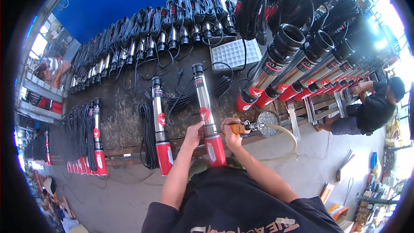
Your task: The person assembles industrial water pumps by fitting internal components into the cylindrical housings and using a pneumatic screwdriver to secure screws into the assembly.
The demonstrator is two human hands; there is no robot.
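In front of me a submersible pump lies across the bench edge, with a black cap at its far end, a silver tube and a red lower end pointing at me. My left hand is closed on its left side, just above the red part. On the other side my right hand grips an orange air tool fed by a pale hose. The tool's tip is hidden by my fingers, close to the pump. Left of these lies a second pump, beside a bundle of black cable.
Silver pumps with coiled cables line the bench's far side. More pumps lean in a row at right, near a bowl of small metal parts and a white compartment tray. A co-worker sits far right.
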